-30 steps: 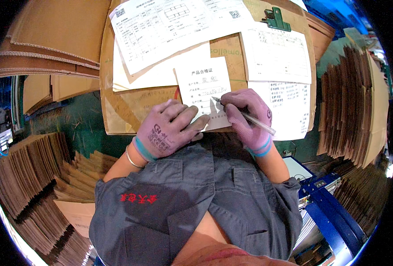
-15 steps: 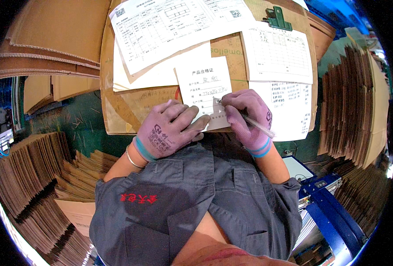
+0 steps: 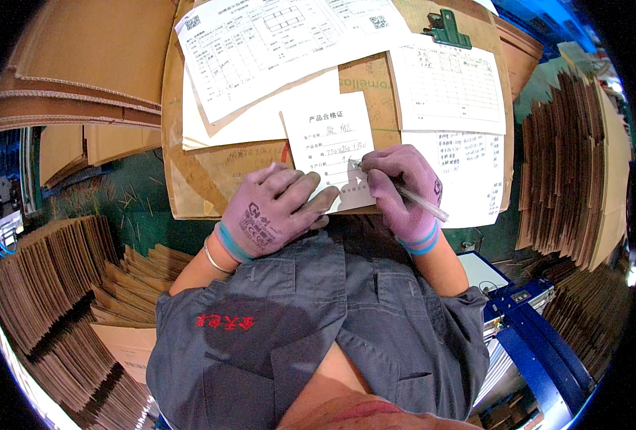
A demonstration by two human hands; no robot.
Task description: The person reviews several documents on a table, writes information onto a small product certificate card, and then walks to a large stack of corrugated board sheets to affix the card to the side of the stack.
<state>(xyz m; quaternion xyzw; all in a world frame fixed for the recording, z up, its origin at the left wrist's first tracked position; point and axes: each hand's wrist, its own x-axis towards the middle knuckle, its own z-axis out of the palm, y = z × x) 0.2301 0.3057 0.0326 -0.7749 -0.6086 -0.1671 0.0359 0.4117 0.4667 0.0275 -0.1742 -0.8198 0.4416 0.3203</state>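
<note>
A small white printed slip (image 3: pixel 338 147) with handwritten entries lies on a cardboard surface (image 3: pixel 221 179) right in front of me. My right hand (image 3: pixel 406 188), in a purple glove with a blue cuff, grips a clear-barrelled pen (image 3: pixel 427 204). Its tip is at the slip, on one of the middle lines, partly hidden by my fingers. My left hand (image 3: pixel 273 209), gloved the same way with grey-stained fingers, rests on the slip's lower left corner. Those fingers are stretched out, slightly bent, and hold nothing.
Printed forms (image 3: pixel 282 54) overlap at the top. To the right, a green bulldog clip (image 3: pixel 447 30) holds a form (image 3: pixel 451 89) above a handwritten sheet (image 3: pixel 468 179). Stacked cardboard (image 3: pixel 569 165) stands to the right, more (image 3: pixel 53 265) to the left. A blue machine (image 3: pixel 533 337) is at lower right.
Fresh pen strokes show on the slip's line beside the pen tip. My right hand has shifted very slightly to the right with the pen. My left hand stays in place.
</note>
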